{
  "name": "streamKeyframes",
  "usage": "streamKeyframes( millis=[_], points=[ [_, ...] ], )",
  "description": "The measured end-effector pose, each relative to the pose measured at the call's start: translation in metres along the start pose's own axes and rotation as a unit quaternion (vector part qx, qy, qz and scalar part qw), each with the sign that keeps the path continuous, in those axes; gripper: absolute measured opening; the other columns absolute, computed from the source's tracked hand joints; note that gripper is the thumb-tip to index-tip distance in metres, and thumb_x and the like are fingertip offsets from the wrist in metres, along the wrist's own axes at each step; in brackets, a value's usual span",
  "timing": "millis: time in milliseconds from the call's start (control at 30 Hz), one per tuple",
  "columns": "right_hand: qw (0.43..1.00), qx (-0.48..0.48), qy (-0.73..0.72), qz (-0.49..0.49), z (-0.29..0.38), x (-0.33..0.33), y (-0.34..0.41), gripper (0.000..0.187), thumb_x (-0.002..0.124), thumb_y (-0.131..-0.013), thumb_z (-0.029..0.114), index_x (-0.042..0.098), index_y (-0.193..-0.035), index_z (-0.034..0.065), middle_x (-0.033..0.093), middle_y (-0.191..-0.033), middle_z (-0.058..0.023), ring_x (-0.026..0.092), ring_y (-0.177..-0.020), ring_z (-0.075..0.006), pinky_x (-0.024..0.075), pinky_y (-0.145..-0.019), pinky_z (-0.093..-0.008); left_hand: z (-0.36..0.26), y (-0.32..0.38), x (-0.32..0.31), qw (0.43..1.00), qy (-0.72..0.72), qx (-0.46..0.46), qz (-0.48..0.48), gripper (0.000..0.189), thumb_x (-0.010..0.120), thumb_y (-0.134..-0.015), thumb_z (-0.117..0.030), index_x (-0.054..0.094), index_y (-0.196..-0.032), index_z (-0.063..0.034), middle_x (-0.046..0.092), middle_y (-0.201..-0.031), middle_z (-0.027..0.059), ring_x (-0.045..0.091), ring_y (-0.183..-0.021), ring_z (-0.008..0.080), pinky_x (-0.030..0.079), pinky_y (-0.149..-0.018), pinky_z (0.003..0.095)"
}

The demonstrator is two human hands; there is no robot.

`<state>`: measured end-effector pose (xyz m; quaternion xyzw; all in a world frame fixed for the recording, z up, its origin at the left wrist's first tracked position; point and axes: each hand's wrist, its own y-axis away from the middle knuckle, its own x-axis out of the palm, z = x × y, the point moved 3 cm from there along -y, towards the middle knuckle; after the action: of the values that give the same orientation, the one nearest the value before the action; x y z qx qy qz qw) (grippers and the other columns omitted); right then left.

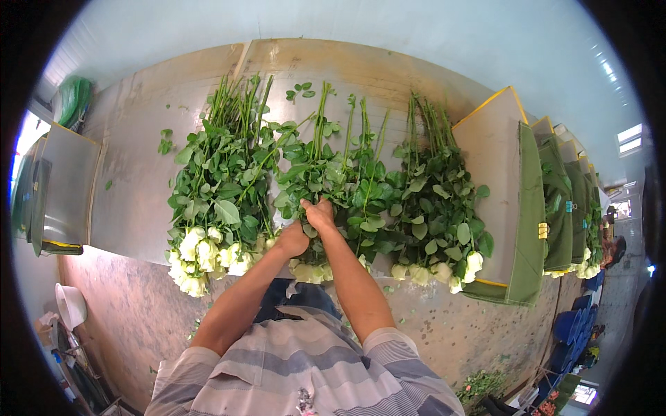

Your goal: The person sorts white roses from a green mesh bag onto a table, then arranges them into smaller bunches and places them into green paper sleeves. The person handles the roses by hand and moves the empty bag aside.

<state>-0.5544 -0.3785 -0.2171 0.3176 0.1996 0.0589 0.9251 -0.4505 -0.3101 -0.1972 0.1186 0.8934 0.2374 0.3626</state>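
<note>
A bunch of white roses (pixel 311 272) lies in front of me, blooms toward my body and cut stems (pixel 319 125) pointing away. My right hand (pixel 318 213) closes around its leafy stems. Just nearer to me, my left hand (pixel 293 240) grips the same bunch close to the blooms; leaves hide its fingertips. To the left rests a larger pile of white roses (pixel 200 249) with dense foliage. A few loose rose stems (pixel 367 192) lie right beside the held bunch, and another group of white roses (pixel 439 271) is farther right.
The metal worktable (pixel 132 197) bears stray leaves (pixel 301 91). At its right stands a divider panel (pixel 489 208) with green cloth (pixel 528 218), more behind it; another panel (pixel 70 187) stands left. Blue buckets (pixel 567 326), a white basin (pixel 71 306) and cut foliage (pixel 481 385) are on the floor side.
</note>
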Motion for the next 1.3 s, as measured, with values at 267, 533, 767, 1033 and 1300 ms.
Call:
streamKeyframes(
  millis=[267,533,767,1033,1300],
  points=[
    [0.999,0.02,-0.044,-0.019,-0.009,-0.003,-0.005,0.065,0.062,-0.085,0.04,0.045,-0.132,-0.0016,0.049,-0.134,-0.02,0.049,-0.12,-0.0339,0.0407,-0.095,-0.0437,-0.013,0.028,-0.132,0.906,-0.238,0.151,-0.314,0.035,0.059,-0.086,-0.017,0.058,-0.118,-0.0036,0.058,-0.113,0.0192,0.053,-0.106,0.0348,0.043,-0.095,0.0432],
    [0.987,0.043,-0.143,0.052,-0.007,-0.004,-0.008,0.065,0.06,-0.088,0.036,0.041,-0.133,-0.005,0.048,-0.133,-0.0191,0.051,-0.116,-0.0308,0.0423,-0.092,-0.0424,0.03,-0.003,-0.151,0.905,-0.362,0.031,-0.221,0.014,0.055,-0.085,-0.014,0.058,-0.097,-0.0088,0.064,-0.1,0.0104,0.061,-0.098,0.0313,0.05,-0.083,0.0446],
    [0.985,0.077,-0.133,0.077,-0.012,-0.009,-0.012,0.071,0.057,-0.091,0.037,0.029,-0.141,-0.0043,0.035,-0.142,-0.0222,0.04,-0.126,-0.0362,0.0374,-0.1,-0.0484,0.022,0.011,-0.177,0.926,-0.199,0.043,-0.318,0.025,0.052,-0.084,-0.013,0.059,-0.108,-0.0091,0.066,-0.102,0.0156,0.064,-0.088,0.0374,0.051,-0.077,0.0473],
    [0.989,-0.001,0.137,-0.053,0.024,0.011,0.023,0.062,0.06,-0.089,0.035,0.04,-0.133,-0.0042,0.053,-0.124,-0.0273,0.052,-0.112,-0.0442,0.0446,-0.093,-0.0518,0.038,0.031,-0.202,0.926,-0.094,0.069,-0.359,0.031,0.054,-0.085,-0.013,0.056,-0.116,-0.0091,0.065,-0.1,0.0187,0.061,-0.091,0.0378,0.049,-0.079,0.0457],
    [0.996,-0.03,0.081,0.003,0.007,-0.005,0.002,0.073,0.054,-0.091,0.047,0.034,-0.14,-0.003,0.046,-0.134,-0.0251,0.044,-0.125,-0.0391,0.0387,-0.101,-0.0498,-0.042,0.075,-0.145,0.912,-0.007,0.248,-0.328,0.037,0.061,-0.083,-0.004,0.054,-0.12,-0.0031,0.061,-0.102,0.0169,0.06,-0.087,0.0328,0.05,-0.078,0.0383]
  ],
)
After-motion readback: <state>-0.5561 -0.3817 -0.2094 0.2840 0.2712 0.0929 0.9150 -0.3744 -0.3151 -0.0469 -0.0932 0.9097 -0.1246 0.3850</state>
